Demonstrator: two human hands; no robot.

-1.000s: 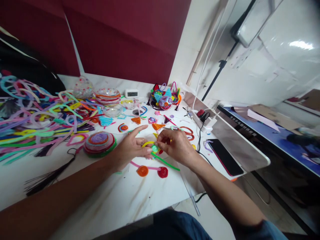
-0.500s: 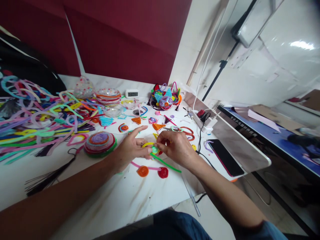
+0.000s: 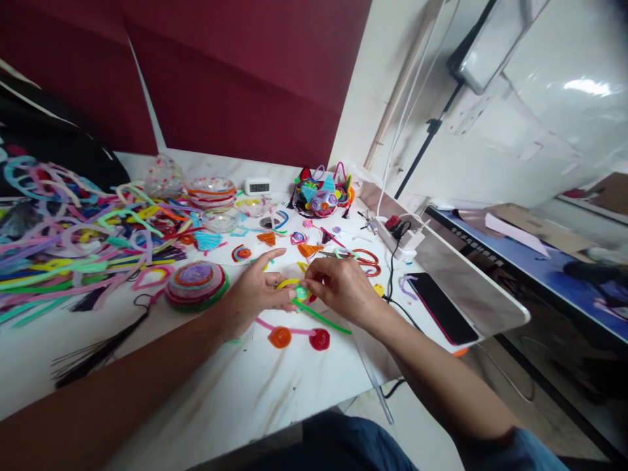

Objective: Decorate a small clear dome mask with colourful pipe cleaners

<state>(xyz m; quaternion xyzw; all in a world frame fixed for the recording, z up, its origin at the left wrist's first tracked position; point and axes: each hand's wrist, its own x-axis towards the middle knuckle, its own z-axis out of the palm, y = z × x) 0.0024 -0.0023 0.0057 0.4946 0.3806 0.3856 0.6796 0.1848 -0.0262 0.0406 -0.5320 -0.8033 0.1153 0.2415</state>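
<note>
Between my two hands is a small coil of pipe cleaner [image 3: 301, 292], light green in the middle with a yellow strand [image 3: 288, 283] curving round it. My left hand [image 3: 262, 286] pinches its left side between thumb and fingers, the index finger raised. On the other side, the thumb and fingers of my right hand [image 3: 338, 284] are closed at the yellow strand. A green pipe cleaner [image 3: 324, 318] sticks out below toward the right. Just beneath lie an orange coil [image 3: 280, 337] and a red coil [image 3: 320, 339], joined by a pink stem.
Loose pipe cleaners [image 3: 73, 242] heap up at the left, beside a striped coiled dome [image 3: 196, 286] and a black tassel [image 3: 103, 347]. Decorated ornaments [image 3: 322, 193] and a small clock [image 3: 258, 186] stand behind. Scissors [image 3: 366, 257], a power strip [image 3: 407, 247] and a phone [image 3: 444, 309] lie right.
Both hands stay at the coil with nearly the same grip. The view has shifted slightly, and the green pipe cleaner's free end sits a little further left and higher.
</note>
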